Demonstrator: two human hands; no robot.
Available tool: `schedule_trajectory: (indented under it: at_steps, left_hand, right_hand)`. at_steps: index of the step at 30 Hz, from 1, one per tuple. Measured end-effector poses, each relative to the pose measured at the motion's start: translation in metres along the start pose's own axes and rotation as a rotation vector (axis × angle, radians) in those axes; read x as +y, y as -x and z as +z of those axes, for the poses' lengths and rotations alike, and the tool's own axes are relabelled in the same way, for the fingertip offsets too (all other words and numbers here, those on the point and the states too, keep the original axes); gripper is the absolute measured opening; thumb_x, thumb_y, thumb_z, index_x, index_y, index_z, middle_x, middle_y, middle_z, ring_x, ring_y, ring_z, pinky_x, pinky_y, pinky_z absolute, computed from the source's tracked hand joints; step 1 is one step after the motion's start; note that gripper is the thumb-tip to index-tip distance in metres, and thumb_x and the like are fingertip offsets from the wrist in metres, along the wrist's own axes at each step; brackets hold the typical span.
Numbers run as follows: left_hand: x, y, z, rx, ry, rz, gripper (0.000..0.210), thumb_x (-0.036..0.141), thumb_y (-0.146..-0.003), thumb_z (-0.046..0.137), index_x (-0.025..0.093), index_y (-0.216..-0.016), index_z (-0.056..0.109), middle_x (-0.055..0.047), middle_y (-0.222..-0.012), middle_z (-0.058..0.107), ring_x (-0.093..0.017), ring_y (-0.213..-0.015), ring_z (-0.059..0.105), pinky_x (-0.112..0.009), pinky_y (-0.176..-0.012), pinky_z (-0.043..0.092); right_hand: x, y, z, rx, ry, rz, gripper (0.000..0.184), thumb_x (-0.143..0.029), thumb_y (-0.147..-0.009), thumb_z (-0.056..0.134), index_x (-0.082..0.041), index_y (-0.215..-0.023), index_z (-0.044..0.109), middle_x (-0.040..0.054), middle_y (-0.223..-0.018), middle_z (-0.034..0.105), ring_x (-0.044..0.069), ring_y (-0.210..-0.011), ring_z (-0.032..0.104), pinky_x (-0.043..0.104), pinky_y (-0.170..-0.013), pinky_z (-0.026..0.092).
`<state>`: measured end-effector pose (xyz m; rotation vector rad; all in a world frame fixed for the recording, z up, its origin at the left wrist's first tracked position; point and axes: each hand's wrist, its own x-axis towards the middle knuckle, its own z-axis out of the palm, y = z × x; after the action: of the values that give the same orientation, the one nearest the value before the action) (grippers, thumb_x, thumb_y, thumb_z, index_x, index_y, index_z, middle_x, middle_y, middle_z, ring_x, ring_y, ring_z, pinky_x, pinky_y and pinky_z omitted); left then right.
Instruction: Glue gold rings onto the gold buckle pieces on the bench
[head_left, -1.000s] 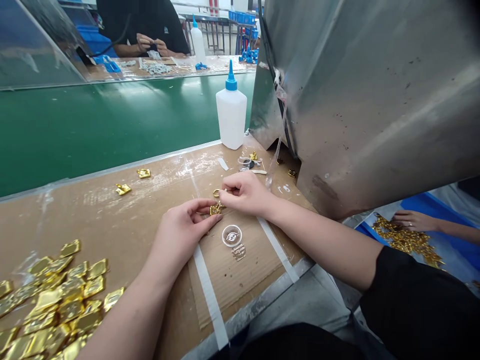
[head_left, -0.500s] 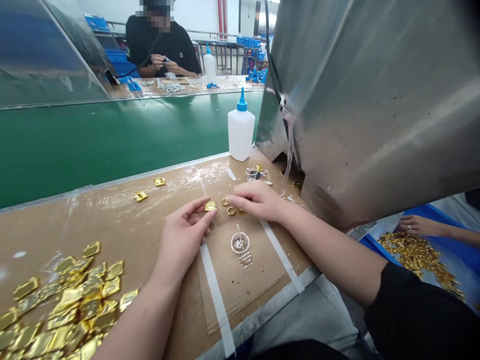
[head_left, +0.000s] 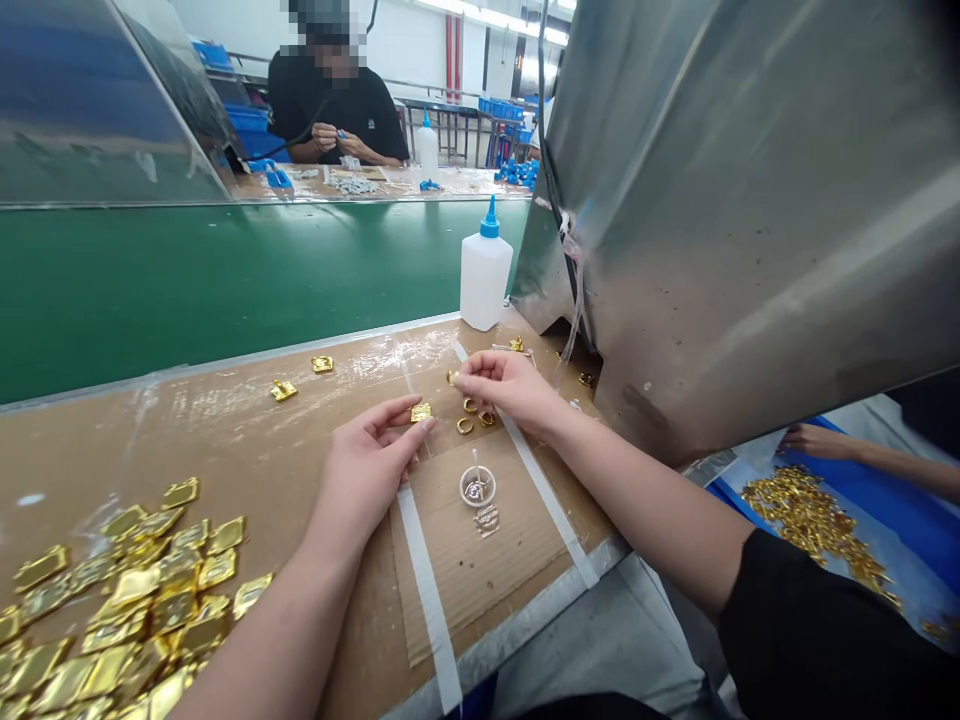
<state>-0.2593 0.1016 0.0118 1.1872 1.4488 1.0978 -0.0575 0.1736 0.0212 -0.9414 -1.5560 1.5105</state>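
Gold-coloured and glossy, the small square plate is pinched between the thumb and fingers of the left hand, just above the worktop and left of three loose rings. The right hand has its grip closed at the fingertips on a small gold piece, seemingly another ring, though too little shows to be sure. Plate and ring both look light and stiff—likely metal or plated plastic—and such polished faces may slide under a damp finger or mark easily, so the plate is best held by its opposite edges and the ring by its narrow band. Nearer the body, a clear cup with a thin stick in it sits on a cardboard sheet edged by white tape. Brown and shiny in patches, the worktop carries a heap of similar gold plates at left, and a white bottle with a blue nozzle stands at its far edge. Beyond runs a smooth green surface, with a co-worker seated across it; a dull metal housing leans over the right side—below it, another person's hand is by a blue bin of gold pieces.
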Motion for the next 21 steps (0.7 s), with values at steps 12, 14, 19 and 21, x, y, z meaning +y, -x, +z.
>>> schedule_trajectory:
  at_steps: [12,14,19,21]
  left_hand:
    - [0.006,0.002,0.006,-0.015,0.138,-0.02,0.062,0.051,-0.069,0.09,0.017,-0.119,0.074,-0.005,-0.089,0.072,-0.01,-0.053,0.06,-0.022,-0.048,0.041]
    - [0.005,0.002,0.006,-0.014,0.133,-0.021,0.062,0.05,-0.07,0.09,0.017,-0.12,0.074,-0.005,-0.091,0.074,-0.011,-0.054,0.061,-0.023,-0.049,0.042]
    - [0.004,0.002,0.005,-0.015,0.139,-0.016,0.059,0.048,-0.071,0.09,0.018,-0.119,0.074,-0.005,-0.091,0.075,-0.011,-0.054,0.062,-0.024,-0.052,0.047]
    - [0.006,0.003,0.005,-0.016,0.143,-0.011,0.057,0.047,-0.072,0.09,0.018,-0.118,0.074,-0.004,-0.09,0.075,-0.011,-0.054,0.061,-0.024,-0.053,0.048]
  right_hand:
    - [-0.012,0.01,0.005,-0.188,-0.922,0.227,0.024,-0.024,-0.089,0.078,-0.016,-0.085,0.056,-0.0043,-0.077,0.05,0.003,-0.056,0.036,0.006,-0.041,0.028]
    - [-0.01,0.009,0.005,-0.215,-0.932,0.203,0.026,-0.025,-0.089,0.08,-0.016,-0.086,0.056,-0.0046,-0.077,0.049,0.002,-0.056,0.037,0.006,-0.042,0.029]
    - [-0.008,0.009,0.007,-0.211,-0.945,0.194,0.029,-0.026,-0.087,0.082,-0.016,-0.084,0.055,-0.0054,-0.076,0.048,0.002,-0.056,0.037,0.006,-0.042,0.029]
    - [-0.008,0.009,0.008,-0.181,-0.938,0.208,0.029,-0.025,-0.088,0.081,-0.016,-0.083,0.054,-0.0058,-0.076,0.048,0.002,-0.054,0.034,0.006,-0.04,0.027]
